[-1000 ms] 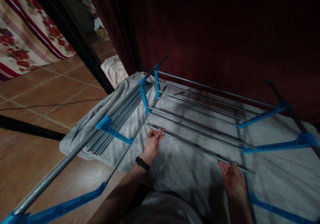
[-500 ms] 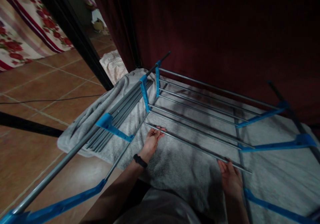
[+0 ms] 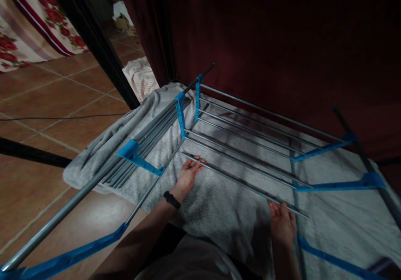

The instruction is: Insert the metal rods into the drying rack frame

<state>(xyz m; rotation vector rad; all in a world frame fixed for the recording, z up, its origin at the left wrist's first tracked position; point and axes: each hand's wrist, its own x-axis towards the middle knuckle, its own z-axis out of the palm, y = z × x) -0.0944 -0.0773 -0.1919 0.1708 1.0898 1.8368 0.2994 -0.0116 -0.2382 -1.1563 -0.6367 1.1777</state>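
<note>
Reddish tiled floor (image 3: 62, 100), with a grey towel (image 3: 219, 217) spread flat under the left hand (image 3: 188, 173) and the right hand (image 3: 282, 225). On the towel, a grey-and-blue drying rack (image 3: 244, 146), rods just ahead of both hands. Well left of the left hand, on bare tile, a thin black cable (image 3: 62, 117) and a dark strip (image 3: 31, 157). Beyond the left hand, past the towel's far edge, a crumpled pale striped cloth (image 3: 140, 75).

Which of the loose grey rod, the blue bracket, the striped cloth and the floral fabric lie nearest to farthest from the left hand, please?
1. Loose grey rod: at the left hand's fingertips.
2. Blue bracket: just to its left.
3. Striped cloth: farther back, upper left.
4. Floral fabric: far top left.
</note>
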